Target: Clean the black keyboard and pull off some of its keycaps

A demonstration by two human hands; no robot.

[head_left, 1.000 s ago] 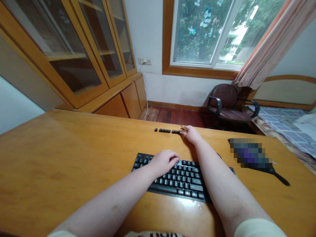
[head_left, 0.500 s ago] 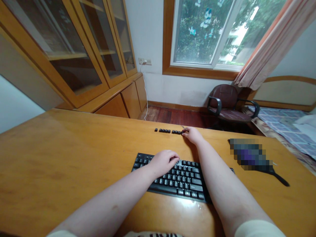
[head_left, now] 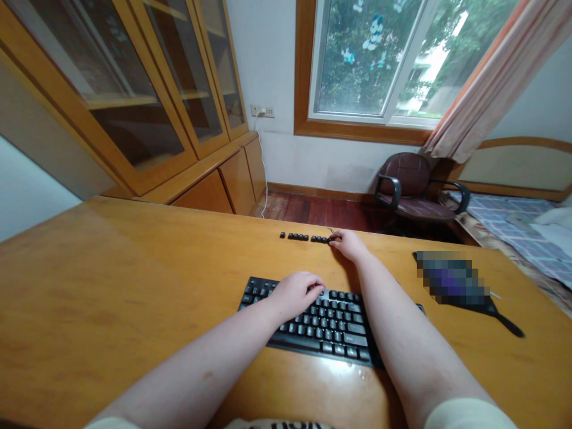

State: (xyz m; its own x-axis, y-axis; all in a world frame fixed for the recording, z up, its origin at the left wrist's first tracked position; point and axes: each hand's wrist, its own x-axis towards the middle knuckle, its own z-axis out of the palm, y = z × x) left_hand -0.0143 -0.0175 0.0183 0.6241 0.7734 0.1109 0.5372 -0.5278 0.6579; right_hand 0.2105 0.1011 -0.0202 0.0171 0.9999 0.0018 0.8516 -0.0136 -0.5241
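Note:
A black keyboard (head_left: 333,322) lies on the wooden desk in front of me. My left hand (head_left: 297,295) rests across its far edge with the fingers curled in and the thumb close to them; its fingertips are partly hidden. A silvery bare strip (head_left: 325,294) shows beside those fingers, where no keys sit. Farther off, small black keycaps (head_left: 298,237) stand in a broken row. My right hand (head_left: 346,243) is at the right end of that row, thumb and fingers pinched on a keycap (head_left: 330,240). A thin dark wire-like piece (head_left: 332,232) sticks out from the same fingers.
A blurred dark object (head_left: 451,283) with a black handle (head_left: 509,325) lies on the right of the desk (head_left: 134,286). Beyond the far edge stand a chair (head_left: 406,185) and a bed (head_left: 513,220). A glass-fronted cabinet (head_left: 192,143) adjoins the left side.

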